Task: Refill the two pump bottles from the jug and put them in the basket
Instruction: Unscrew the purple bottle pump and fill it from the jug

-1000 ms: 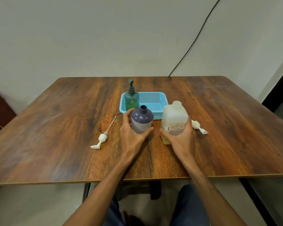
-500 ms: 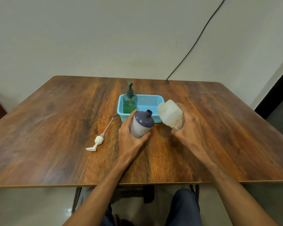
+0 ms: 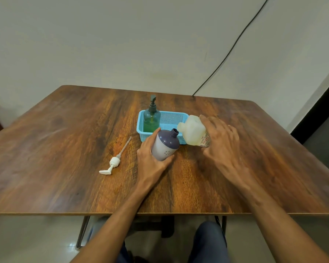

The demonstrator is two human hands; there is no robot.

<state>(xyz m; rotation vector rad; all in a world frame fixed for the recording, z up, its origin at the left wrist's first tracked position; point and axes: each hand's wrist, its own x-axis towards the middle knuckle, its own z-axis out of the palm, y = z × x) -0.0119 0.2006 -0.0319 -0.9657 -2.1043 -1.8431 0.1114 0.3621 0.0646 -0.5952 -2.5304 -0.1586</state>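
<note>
we see left hand (image 3: 150,165) wrapped round uncapped purple bottle (image 3: 165,148), tilted right; right hand (image 3: 223,143) grips jug (image 3: 193,133), tipped, mouth just beside bottle neck. white pump (image 3: 112,164) lies left on table (image 3: 65,149). beyond, green pump bottle (image 3: 151,119) upright in blue basket (image 3: 172,118).

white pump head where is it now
Head view: the white pump head lies on the wooden table, left of the left hand holding the purple bottle.

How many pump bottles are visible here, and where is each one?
2. The green bottle stands in the blue basket, pump on. The purple bottle, without pump, is tilted in the left hand. None seems hidden.
</note>
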